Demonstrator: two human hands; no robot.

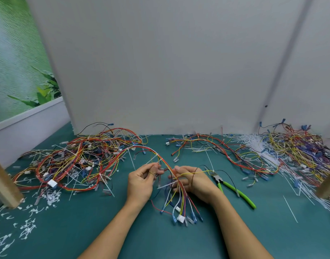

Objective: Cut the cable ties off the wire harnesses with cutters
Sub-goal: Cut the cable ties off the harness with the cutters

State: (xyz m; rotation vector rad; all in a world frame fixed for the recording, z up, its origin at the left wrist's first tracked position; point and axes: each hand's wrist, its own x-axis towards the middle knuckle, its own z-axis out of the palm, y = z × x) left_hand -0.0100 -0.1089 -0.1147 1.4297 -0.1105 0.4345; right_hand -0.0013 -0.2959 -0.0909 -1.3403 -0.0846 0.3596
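I hold one wire harness [181,199] of red, yellow, blue and white wires over the green table. My left hand [141,182] pinches some of its wires near a white cable tie [153,159]. My right hand [190,182] grips the bundle where the wires fan out toward connectors near me. A second white cable tie [165,185] sticks out between my hands. The green-handled cutters [233,189] lie on the table just right of my right hand, untouched.
A heap of harnesses [76,161] lies at the left, another heap [295,146] at the far right, with a loose harness [226,150] between. Cut tie scraps [26,230] litter the near left. Wooden posts [3,184] stand at both sides. A grey panel [169,71] backs the table.
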